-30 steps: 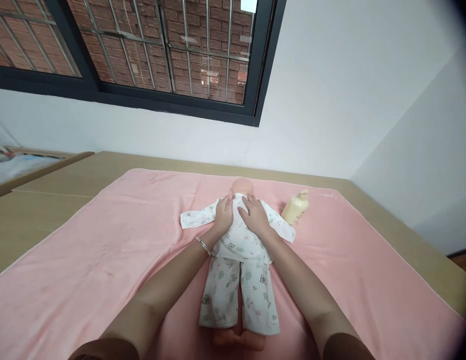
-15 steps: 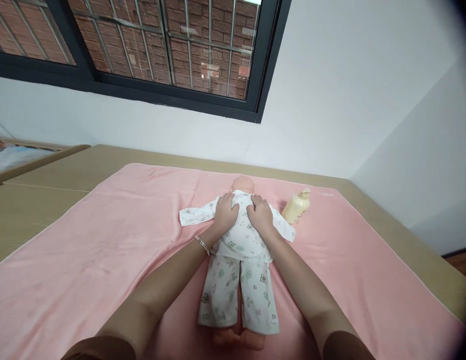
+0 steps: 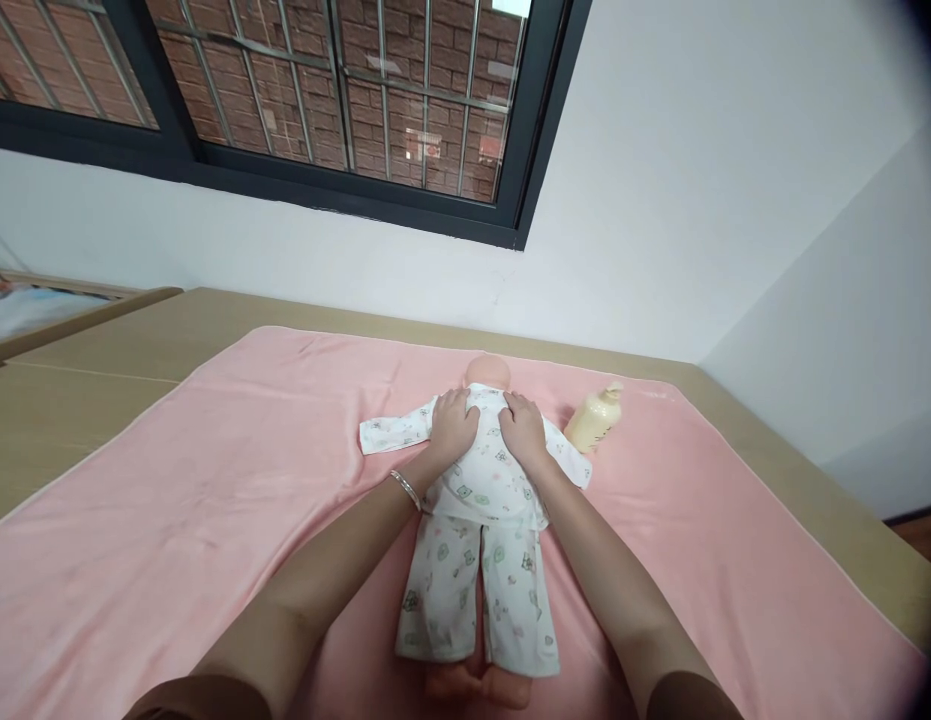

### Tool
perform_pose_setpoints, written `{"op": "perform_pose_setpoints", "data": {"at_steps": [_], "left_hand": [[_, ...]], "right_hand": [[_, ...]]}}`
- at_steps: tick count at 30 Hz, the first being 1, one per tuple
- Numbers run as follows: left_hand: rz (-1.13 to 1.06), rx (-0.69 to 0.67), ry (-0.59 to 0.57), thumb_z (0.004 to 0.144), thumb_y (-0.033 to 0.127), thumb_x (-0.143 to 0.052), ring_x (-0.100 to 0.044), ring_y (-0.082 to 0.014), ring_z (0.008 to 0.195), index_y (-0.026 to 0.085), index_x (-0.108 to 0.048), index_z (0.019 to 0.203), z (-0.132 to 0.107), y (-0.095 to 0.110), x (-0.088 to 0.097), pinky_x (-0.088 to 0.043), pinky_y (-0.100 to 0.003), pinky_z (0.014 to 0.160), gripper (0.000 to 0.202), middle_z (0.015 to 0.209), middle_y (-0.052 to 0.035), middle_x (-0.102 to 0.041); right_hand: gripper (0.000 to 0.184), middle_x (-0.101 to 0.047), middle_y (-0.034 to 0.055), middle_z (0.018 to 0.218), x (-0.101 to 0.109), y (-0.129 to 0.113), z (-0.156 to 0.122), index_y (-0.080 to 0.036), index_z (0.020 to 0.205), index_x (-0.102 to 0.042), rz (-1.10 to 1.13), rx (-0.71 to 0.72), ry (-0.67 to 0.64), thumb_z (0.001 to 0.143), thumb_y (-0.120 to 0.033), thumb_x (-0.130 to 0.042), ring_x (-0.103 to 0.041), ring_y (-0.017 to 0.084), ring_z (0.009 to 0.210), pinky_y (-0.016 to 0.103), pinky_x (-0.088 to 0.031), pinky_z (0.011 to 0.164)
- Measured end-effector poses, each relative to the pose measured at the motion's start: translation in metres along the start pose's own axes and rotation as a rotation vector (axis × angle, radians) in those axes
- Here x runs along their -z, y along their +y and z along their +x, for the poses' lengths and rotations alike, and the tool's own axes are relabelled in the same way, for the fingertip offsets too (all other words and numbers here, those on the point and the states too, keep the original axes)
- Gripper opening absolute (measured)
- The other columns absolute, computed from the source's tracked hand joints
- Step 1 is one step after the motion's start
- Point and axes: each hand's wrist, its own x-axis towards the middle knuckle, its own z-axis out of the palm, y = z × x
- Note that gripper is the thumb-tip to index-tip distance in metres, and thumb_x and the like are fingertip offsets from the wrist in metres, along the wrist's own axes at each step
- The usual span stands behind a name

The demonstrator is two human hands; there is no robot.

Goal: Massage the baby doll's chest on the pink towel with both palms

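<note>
A baby doll (image 3: pixel 486 480) in white patterned pyjamas lies on a pink blanket (image 3: pixel 210 500), its head at the far end and its feet toward me. My left hand (image 3: pixel 454 430) rests flat on the left side of its upper body, near the shoulder. On the right side, my right hand (image 3: pixel 523 430) lies in the same way. Both hands have their fingers stretched out and hold nothing. The doll's sleeves spread out to either side. A silvery bracelet (image 3: pixel 405 490) circles my left wrist.
A pale yellow pump bottle (image 3: pixel 594 420) lies tilted beside the doll's right-hand sleeve. Under the blanket is a wooden surface (image 3: pixel 120 345) that meets a white wall (image 3: pixel 622 200). A dark-framed window (image 3: pixel 345 190) with bars is above.
The view has shifted very slightly. Both hands stay on the doll's upper body, and the doll and bottle lie as before.
</note>
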Motion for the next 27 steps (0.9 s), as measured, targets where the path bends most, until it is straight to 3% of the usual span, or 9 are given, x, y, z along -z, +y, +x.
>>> {"op": "perform_pose_setpoints", "data": {"at_steps": [5,9,13,16,22,27], "left_hand": [[0.014,-0.094,0.032,0.088,0.019,-0.041,-0.056,-0.0268,0.117,0.015,-0.061,0.119,-0.003,0.002,0.001,-0.039,-0.046,0.109,0.037,0.122,-0.0107,-0.066],[-0.008,-0.123,0.12,0.086,0.017,-0.043,-0.06,-0.0259,0.111,0.015,-0.064,0.111,-0.007,0.003,0.001,-0.045,-0.043,0.103,0.033,0.114,-0.0106,-0.069],[-0.007,-0.088,0.166,0.086,0.018,-0.045,-0.06,-0.0269,0.108,0.017,-0.065,0.106,-0.011,0.006,0.003,-0.046,-0.043,0.1,0.029,0.108,-0.0108,-0.069],[-0.001,-0.043,0.121,0.086,0.02,-0.045,-0.058,-0.0287,0.111,0.015,-0.063,0.112,-0.01,0.006,0.004,-0.045,-0.044,0.102,0.032,0.113,-0.0133,-0.067],[0.092,-0.122,0.004,0.087,0.016,-0.039,-0.051,-0.0301,0.125,0.012,-0.056,0.126,-0.004,0.004,0.002,-0.035,-0.05,0.111,0.043,0.13,-0.0152,-0.06],[0.053,-0.138,0.085,0.087,0.017,-0.042,-0.058,-0.0269,0.111,0.014,-0.063,0.114,-0.009,0.006,0.004,-0.044,-0.042,0.102,0.035,0.115,-0.012,-0.068]], "right_hand": [[0.048,-0.047,0.0134,0.148,0.0,-0.002,-0.002,-0.012,0.14,-0.051,-0.046,0.062,-0.005,0.095,-0.024,-0.038,-0.038,0.029,0.141,0.049,-0.023,0.118],[0.044,-0.056,0.0089,0.141,0.002,-0.007,-0.009,-0.015,0.134,-0.057,-0.059,0.162,0.054,0.095,-0.023,-0.038,-0.044,0.023,0.137,0.042,-0.024,0.119],[0.036,-0.066,0.0057,0.127,0.001,-0.01,-0.019,-0.021,0.118,-0.067,-0.068,0.089,0.174,0.094,-0.028,-0.041,-0.056,0.02,0.126,0.033,-0.037,0.111],[0.036,-0.066,0.0063,0.127,0.001,-0.011,-0.019,-0.022,0.118,-0.067,-0.06,0.016,0.173,0.093,-0.031,-0.043,-0.057,0.022,0.124,0.033,-0.043,0.104],[0.046,-0.055,0.0115,0.142,0.001,-0.005,-0.007,-0.011,0.136,-0.054,-0.052,0.141,0.045,0.094,-0.021,-0.037,-0.044,0.025,0.136,0.045,-0.026,0.117],[0.039,-0.065,0.0072,0.13,-0.002,-0.005,-0.014,-0.018,0.12,-0.067,-0.014,0.121,0.167,0.094,-0.024,-0.039,-0.055,0.019,0.126,0.035,-0.032,0.115]]}}
